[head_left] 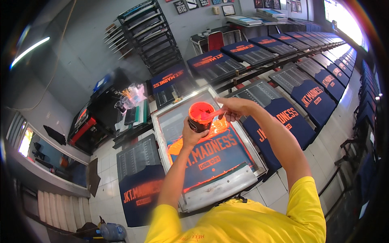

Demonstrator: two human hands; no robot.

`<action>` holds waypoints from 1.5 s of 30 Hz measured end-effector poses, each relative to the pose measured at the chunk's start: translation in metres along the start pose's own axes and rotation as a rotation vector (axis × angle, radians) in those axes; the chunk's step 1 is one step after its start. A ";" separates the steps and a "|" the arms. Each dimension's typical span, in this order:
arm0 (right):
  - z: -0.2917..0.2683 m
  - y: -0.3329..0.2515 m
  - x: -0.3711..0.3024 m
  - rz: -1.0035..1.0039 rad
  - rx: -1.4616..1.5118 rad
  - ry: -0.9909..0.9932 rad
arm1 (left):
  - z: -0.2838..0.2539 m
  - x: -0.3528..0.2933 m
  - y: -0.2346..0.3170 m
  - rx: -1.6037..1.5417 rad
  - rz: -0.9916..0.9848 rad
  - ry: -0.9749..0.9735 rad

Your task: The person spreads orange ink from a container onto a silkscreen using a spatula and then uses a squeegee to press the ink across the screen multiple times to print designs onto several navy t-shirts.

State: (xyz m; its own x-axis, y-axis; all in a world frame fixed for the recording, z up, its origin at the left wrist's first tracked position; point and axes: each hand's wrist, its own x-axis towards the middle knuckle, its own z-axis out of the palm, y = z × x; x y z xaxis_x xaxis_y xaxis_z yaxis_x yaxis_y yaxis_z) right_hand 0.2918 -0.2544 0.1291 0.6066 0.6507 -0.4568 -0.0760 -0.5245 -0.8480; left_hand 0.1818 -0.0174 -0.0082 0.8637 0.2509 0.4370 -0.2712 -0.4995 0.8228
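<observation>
My left hand [193, 135] is wrapped round a dark cup of bright orange-red ink [201, 110], held tilted above a silk-screen frame [167, 162]. My right hand [235, 108] grips an orange-smeared spatula [215, 114], its far end at the cup's mouth. Below the cup, a thick band of wet orange ink [219, 128] crosses the mesh. Orange lettering shows through the screen nearer to me. At the frame's near end lies a broad pale metal clamp or bar [221, 189].
Printed navy shirt pieces [279, 125] lie on boards in long rows to the right and far side. Another printed piece [142, 194] is close at left. A tall drying rack [150, 36] stands behind; a cluttered dark bench [99, 109] stands left. A water jug [113, 231] sits on the floor.
</observation>
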 end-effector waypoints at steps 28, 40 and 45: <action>0.127 0.084 -0.068 -0.417 0.278 -0.098 | -0.283 -0.312 0.109 -0.434 -0.015 0.266; 0.285 0.049 -0.051 -0.307 0.094 -0.211 | -0.453 -0.485 0.080 0.064 -0.213 1.271; 0.383 0.016 -0.039 -0.297 0.048 -0.292 | -0.504 -0.537 0.027 0.207 -0.216 1.341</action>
State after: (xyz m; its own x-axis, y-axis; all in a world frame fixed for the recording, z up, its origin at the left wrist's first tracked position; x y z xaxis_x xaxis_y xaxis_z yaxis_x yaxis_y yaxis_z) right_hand -0.0358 -0.0779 0.0307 0.3584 0.9019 -0.2413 0.0272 -0.2684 -0.9629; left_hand -0.5032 0.2526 -0.0374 -0.2207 0.8809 0.4187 -0.0148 -0.4323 0.9016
